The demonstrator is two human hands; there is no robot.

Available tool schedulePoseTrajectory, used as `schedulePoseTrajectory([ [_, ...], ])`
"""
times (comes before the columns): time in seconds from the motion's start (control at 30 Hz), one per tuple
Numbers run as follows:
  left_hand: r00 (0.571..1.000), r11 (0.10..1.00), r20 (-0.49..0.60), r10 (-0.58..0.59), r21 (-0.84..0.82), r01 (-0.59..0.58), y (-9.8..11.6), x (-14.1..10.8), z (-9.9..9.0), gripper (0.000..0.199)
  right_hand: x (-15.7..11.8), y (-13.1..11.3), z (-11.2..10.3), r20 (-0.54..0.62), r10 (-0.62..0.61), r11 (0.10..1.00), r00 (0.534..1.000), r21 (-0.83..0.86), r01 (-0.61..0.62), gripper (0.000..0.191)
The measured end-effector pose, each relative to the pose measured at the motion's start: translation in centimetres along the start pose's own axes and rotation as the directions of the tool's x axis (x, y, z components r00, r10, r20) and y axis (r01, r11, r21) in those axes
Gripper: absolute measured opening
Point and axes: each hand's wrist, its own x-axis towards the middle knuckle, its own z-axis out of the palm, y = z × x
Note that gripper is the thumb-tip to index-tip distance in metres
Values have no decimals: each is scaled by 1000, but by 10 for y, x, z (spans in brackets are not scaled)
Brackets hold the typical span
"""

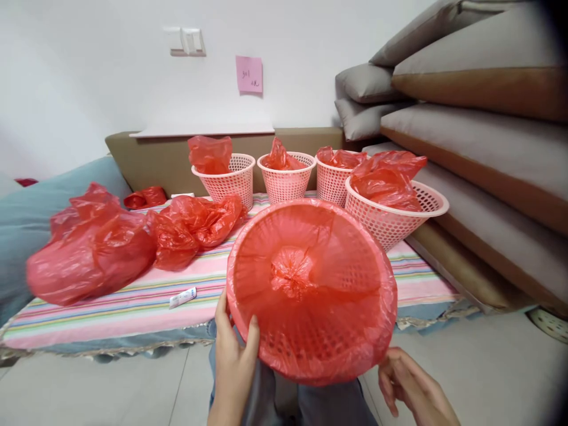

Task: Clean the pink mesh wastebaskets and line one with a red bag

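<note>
A round mesh basket (310,290) lined with a red plastic bag tilts its mouth toward me above my lap. The bag is folded over its whole rim and lies bunched at the bottom. My left hand (237,349) grips the basket's lower left rim, thumb on the front and fingers behind. At the lower right edge my right hand (406,378) has its fingers curled close to the rim, by the bag's edge; whether it pinches the film is unclear.
Behind stand several pink baskets (286,183) with crumpled red bags inside. Loose red bags (93,242), a bag roll (145,197) and a small white tube (182,297) lie on the striped cloth (133,307). Grey cushions (479,136) are stacked at the right.
</note>
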Motion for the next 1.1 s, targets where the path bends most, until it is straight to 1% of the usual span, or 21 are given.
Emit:
schedulePoseTrajectory([
  [0.07, 999, 999, 43, -10, 31, 8, 2, -1, -2, 71, 6, -14, 16, -76, -42, 999, 996, 29, 44, 57],
  [0.13, 995, 996, 94, 30, 83, -38, 2, 1, -5, 74, 13, -22, 22, -129, -59, 997, 990, 47, 65, 56],
  [0.23, 967, 941, 102, 234, 227, -252, 0, 6, -12, 86, 23, -21, 19, -175, -46, 994, 983, 86, 62, 56],
  [0.3, 912, 849, 81, 402, 341, -405, 5, 11, -18, 92, 26, -18, 18, -165, -30, 992, 986, 117, 50, 54],
  [0.33, 872, 789, 104, 479, 384, -480, 11, 14, -20, 90, 26, -18, 19, -135, -21, 990, 991, 134, 40, 54],
  [0.37, 825, 725, 159, 542, 408, -555, 19, 18, -22, 84, 26, -18, 20, -106, -14, 988, 994, 154, 30, 54],
  [0.43, 705, 593, 375, 602, 382, -709, 43, 29, -19, 66, 26, -22, 24, -72, -8, 980, 997, 199, 23, 54],
  [0.47, 640, 544, 502, 581, 344, -765, 57, 36, -13, 59, 26, -24, 26, -66, -12, 976, 998, 217, 26, 54],
  [0.5, 593, 530, 627, 505, 317, -786, 72, 45, -4, 56, 27, -26, 28, -64, -20, 973, 998, 230, 34, 54],
  [0.57, 496, 531, 837, 230, 319, -785, 99, 64, 26, 54, 28, -29, 30, -52, -42, 967, 998, 248, 54, 53],
  [0.6, 458, 519, 885, 86, 352, -779, 108, 74, 46, 49, 29, -30, 31, -42, -54, 965, 998, 255, 63, 53],
  [0.63, 434, 520, 901, 16, 363, -773, 114, 84, 68, 41, 29, -30, 31, -36, -62, 963, 997, 261, 70, 53],
  [0.67, 424, 521, 905, -26, 374, -767, 117, 92, 90, 32, 29, -29, 31, -34, -66, 961, 997, 267, 73, 54],
  [0.7, 427, 519, 903, -57, 392, -760, 116, 100, 112, 24, 29, -28, 31, -34, -67, 960, 997, 271, 74, 54],
  [0.73, 438, 514, 896, -72, 410, -754, 111, 106, 131, 23, 29, -28, 31, -33, -64, 959, 997, 273, 71, 54],
  [0.77, 454, 506, 888, -78, 428, -749, 105, 111, 148, 30, 28, -27, 30, -34, -64, 961, 997, 269, 71, 54],
  [0.83, 493, 495, 867, -64, 457, -739, 90, 114, 174, 35, 27, -25, 29, -55, -92, 968, 994, 228, 102, 53],
  [0.9, 531, 489, 846, -42, 481, -728, 74, 114, 188, 37, 26, -23, 27, -94, -161, 977, 982, 125, 172, 53],
  [0.97, 562, 482, 827, -19, 500, -720, 60, 113, 195, 38, 25, -21, 25, -130, -234, 972, 964, -5, 235, 54],
  [1.03, 581, 470, 814, -8, 516, -716, 47, 113, 199, 39, 25, -20, 23, -138, -276, 960, 951, -95, 265, 54],
  [1.1, 589, 459, 808, -15, 529, -714, 34, 114, 203, 40, 25, -20, 20, -133, -288, 955, 949, -120, 273, 54],
])
